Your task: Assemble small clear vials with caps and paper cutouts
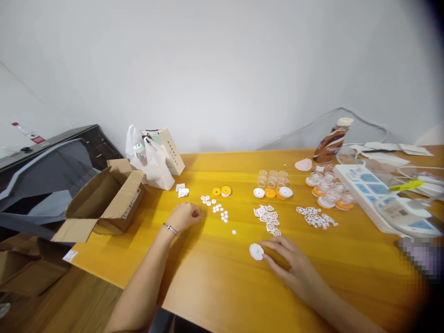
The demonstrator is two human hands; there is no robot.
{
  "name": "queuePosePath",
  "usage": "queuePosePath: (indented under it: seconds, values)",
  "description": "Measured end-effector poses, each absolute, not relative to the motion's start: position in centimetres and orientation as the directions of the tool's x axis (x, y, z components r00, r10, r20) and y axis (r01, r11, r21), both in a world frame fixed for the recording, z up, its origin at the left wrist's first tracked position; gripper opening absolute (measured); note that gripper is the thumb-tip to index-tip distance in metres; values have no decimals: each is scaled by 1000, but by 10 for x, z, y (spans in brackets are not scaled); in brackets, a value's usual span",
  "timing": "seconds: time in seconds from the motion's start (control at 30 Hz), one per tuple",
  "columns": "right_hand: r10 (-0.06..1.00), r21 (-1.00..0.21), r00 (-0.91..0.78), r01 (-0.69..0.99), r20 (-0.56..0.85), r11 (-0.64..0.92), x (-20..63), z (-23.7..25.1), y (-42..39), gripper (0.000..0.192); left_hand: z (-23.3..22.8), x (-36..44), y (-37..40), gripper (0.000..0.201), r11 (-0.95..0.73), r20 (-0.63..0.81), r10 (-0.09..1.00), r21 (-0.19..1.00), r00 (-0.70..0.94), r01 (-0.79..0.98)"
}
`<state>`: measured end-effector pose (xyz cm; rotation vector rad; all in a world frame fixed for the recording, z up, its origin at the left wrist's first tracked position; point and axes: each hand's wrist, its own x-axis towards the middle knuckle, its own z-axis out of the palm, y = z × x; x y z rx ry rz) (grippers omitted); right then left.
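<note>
My left hand (185, 216) rests on the yellow table (215, 273) with its fingers curled, beside a scatter of several small white discs (220, 212); whether it pinches one I cannot tell. A thin bracelet sits on that wrist. My right hand (291, 263) lies flat, fingertips touching a round white cap (256, 251). Just beyond it is a pile of white lattice pieces (268, 217). Orange and white caps (222, 191) lie farther back.
An open cardboard box (107, 199) sits at the table's left edge, next to a white plastic bag (152, 162) and a small carton. A brown bottle (331, 143), clear cups (274, 178), more lattice pieces (317, 217) and a white power strip (374, 194) stand at right.
</note>
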<state>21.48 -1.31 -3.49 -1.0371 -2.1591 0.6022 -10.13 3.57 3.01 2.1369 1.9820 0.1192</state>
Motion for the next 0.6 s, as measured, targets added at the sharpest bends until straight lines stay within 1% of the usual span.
queuePosePath:
  seconds: [0.1, 0.13, 0.17, 0.23, 0.27, 0.3, 0.37, 0.43, 0.5, 0.6]
  values:
    - [804, -665, -439, 464, 402, 585, 216, -35, -13, 19, 36, -93, 31, 12, -98, -38, 993, 273, 112, 957]
    - [807, -677, -423, 450, 413, 583, 215, -34, -13, 18, 36, -86, 29, 12, -123, -15, 991, 325, 135, 938]
    - [812, -693, -408, 436, 418, 575, 215, -34, -13, 17, 35, -77, 25, 12, -157, 6, 986, 388, 168, 908]
    - [830, -734, -388, 406, 402, 545, 212, -31, -14, 14, 30, -54, 15, 12, -259, 72, 959, 615, 274, 745]
    - [840, -755, -384, 394, 384, 525, 210, -29, -15, 12, 26, -40, 8, 13, -294, 90, 941, 693, 326, 658]
    - [849, -774, -384, 382, 363, 504, 208, -28, -17, 11, 22, -27, 1, 14, -319, 114, 927, 740, 356, 593]
    - [862, -803, -394, 370, 320, 468, 204, -25, -19, 11, 12, -3, -12, 15, -376, 166, 895, 779, 414, 502]
    - [870, -817, -395, 369, 293, 443, 202, -23, -22, 11, 3, 14, -23, 12, -421, 213, 871, 788, 442, 450]
    - [876, -825, -395, 370, 277, 427, 201, -24, -24, 11, -3, 23, -29, 10, -436, 244, 872, 782, 425, 445]
    - [883, -830, -390, 376, 262, 412, 201, -27, -26, 11, -9, 27, -31, 9, -416, 240, 889, 780, 390, 468]
